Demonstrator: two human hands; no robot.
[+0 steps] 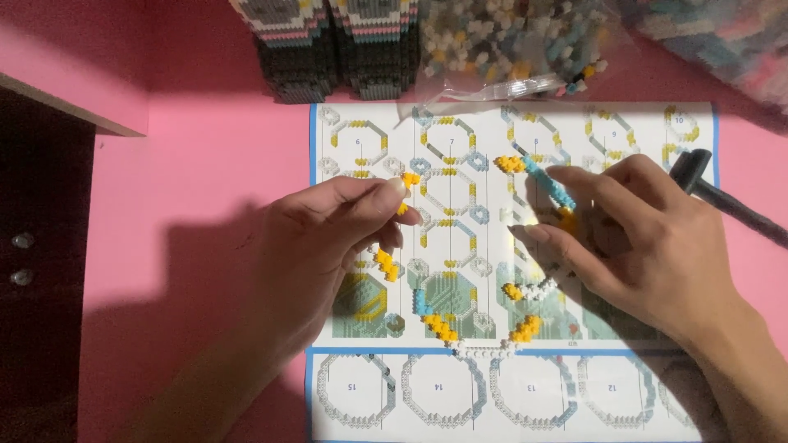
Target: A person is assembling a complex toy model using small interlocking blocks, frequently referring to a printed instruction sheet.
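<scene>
My left hand (328,242) pinches a small yellow brick piece (410,180) between thumb and forefinger; another yellow piece (387,264) shows under its fingers. My right hand (636,238) holds a short strip of blue and yellow bricks (542,176) by its lower end, above a printed instruction sheet (460,394). On the sheet lies a partly built curved chain of white, yellow and blue tiny bricks (476,328).
A black hammer-like tool (714,197) lies at the sheet's right edge. Stacked dark brick assemblies (328,49) and a clear bag of loose tiny bricks (517,41) sit at the back. The surface is pink (205,164); a dark cabinet (41,246) is at left.
</scene>
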